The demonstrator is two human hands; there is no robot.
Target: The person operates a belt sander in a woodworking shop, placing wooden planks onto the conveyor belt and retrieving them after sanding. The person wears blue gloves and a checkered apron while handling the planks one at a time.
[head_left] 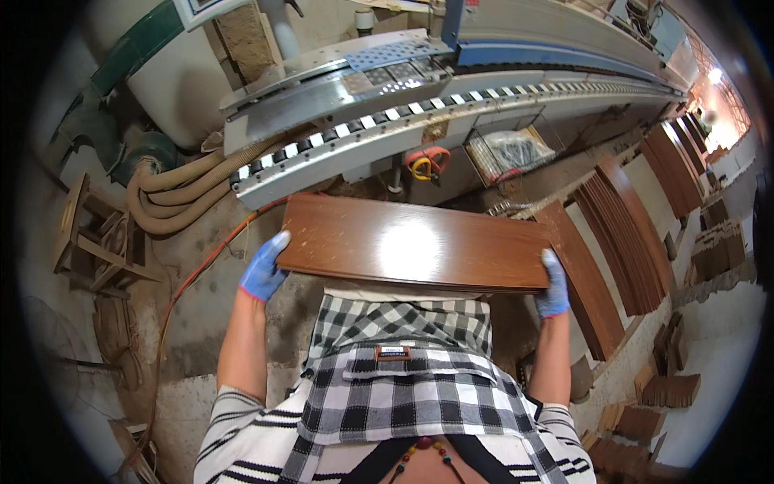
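Observation:
A long, glossy reddish-brown wooden board (347,242) lies level across the front of my body, with a bright glare at its middle. Small pale flecks show on its left part. Its near edge looks layered, and I cannot tell if it is one board or a few stacked. My left hand (264,271), in a blue glove, grips the left end. The right end is held by my right hand (553,287), gloved the same way. Each thumb rests by the top face, while the fingers underneath are mostly hidden.
Beyond the board runs a machine with a roller rail (355,127). A wire basket (509,155) holding a plastic bag and an orange-red coil (427,164) hang below it. Boards stand stacked (621,234) at right. Thick hoses (165,211), a wooden stool (101,242) and an orange cord (201,266) are left.

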